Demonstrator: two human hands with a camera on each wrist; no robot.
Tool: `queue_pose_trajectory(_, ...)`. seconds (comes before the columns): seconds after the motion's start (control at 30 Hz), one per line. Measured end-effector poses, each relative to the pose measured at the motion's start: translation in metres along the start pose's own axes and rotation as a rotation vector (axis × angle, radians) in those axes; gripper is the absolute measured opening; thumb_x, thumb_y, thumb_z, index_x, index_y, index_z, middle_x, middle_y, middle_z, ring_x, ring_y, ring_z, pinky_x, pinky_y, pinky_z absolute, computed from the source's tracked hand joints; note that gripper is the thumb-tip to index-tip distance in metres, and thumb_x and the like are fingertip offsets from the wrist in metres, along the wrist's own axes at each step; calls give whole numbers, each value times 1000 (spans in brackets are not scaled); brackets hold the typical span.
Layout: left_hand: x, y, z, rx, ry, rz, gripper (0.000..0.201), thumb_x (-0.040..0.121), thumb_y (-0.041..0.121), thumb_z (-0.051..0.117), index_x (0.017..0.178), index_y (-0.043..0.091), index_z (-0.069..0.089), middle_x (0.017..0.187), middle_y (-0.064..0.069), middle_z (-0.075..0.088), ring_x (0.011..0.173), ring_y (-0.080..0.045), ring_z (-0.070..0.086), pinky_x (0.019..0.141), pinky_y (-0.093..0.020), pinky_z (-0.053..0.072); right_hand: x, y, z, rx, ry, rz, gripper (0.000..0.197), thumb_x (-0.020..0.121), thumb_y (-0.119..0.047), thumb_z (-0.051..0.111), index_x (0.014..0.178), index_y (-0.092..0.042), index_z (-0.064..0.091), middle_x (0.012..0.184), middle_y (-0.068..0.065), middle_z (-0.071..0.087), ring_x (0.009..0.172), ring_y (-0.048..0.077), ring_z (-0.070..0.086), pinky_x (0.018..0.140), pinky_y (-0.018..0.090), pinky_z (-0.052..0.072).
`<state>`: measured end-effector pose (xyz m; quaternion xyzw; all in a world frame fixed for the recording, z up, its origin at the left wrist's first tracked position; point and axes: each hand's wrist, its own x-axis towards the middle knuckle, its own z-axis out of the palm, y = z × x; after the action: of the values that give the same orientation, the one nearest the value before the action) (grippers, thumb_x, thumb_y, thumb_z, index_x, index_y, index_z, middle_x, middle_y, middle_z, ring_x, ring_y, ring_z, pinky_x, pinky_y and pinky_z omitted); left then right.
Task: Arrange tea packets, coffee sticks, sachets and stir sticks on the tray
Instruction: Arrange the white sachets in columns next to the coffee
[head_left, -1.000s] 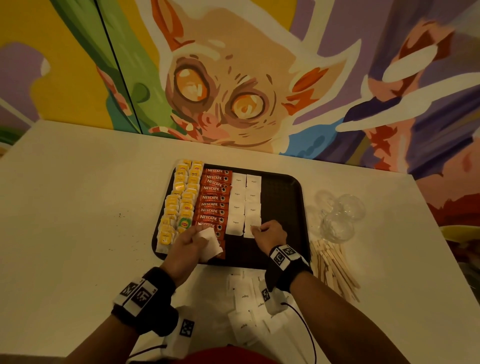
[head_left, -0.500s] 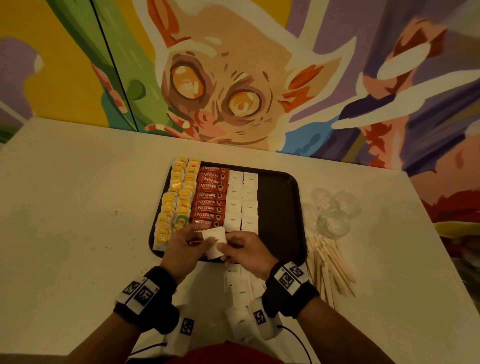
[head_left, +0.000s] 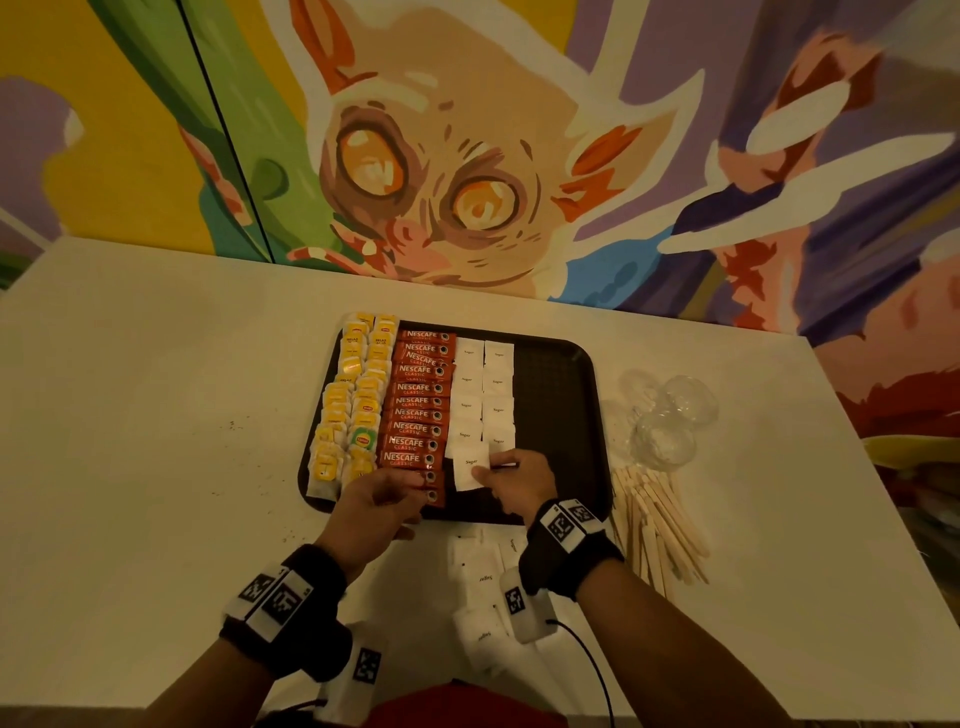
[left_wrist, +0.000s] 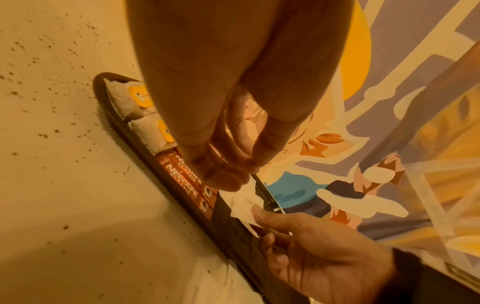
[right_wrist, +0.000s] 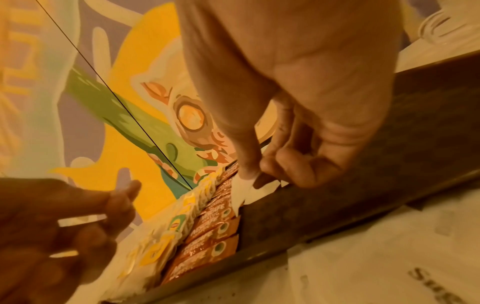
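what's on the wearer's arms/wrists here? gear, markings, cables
Both forearms are bare, no sleeves. Each wrist carries a black wristband topped with white blocks printed with black square fiducial markers. A white camera pod, also tagged, hangs under each wrist; a thin black cable runs from the right one.

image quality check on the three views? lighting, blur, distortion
Head: dim warm light, wide-angle bend at the table edges, Nescafe sticks legible. Left wrist: orange cast, left hand soft, close. Right wrist: right hand blurred, sachet overexposed, strong distortion.
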<state>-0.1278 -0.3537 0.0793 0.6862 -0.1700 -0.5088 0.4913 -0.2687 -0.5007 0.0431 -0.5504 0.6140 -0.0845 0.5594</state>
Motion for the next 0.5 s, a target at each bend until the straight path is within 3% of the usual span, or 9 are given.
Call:
queue_pose_trajectory(0.1, -3, -2, -2, 40, -16, -3, 13, 90, 8, 65, 102, 9, 64, 99, -12, 67, 84, -26, 65, 70, -36, 56, 5, -1, 5, -77, 27, 36, 25, 79, -24, 81, 93, -25, 61, 112, 8, 67, 103, 25, 66, 87, 40, 58)
queue_pose_trajectory(0.27, -6, -1, -8, 62, -18, -9, 11, 90, 8, 65, 101, 8, 64, 94, -12, 67, 81, -24, 63, 67, -34, 53, 5, -9, 11, -171, -6, 74, 36, 82, -25, 78, 115, -14, 65, 91, 4, 67, 79, 19, 66, 62, 29, 55)
queue_pose_trajectory(0.4, -9, -1, -14, 89, -21, -11, 10, 90, 9, 65, 100, 9, 64, 93, -13, 67, 80, -24, 63, 68, -35, 54, 4, -8, 15, -215, -1, 118, 42, 81, -27, 80, 118, -12, 64, 110, 10, 69, 90, 24, 69, 65, 30, 56)
queue_pose_trajectory(0.5, -10, -1, -17, 102, -23, -21, 9, 90, 8, 65, 100, 9, 64, 94, -14, 67, 81, -25, 63, 68, -34, 55, 5, -7, 18, -222, 13, 136, 43, 79, -29, 81, 114, -11, 65, 113, 11, 69, 97, 27, 68, 77, 35, 59)
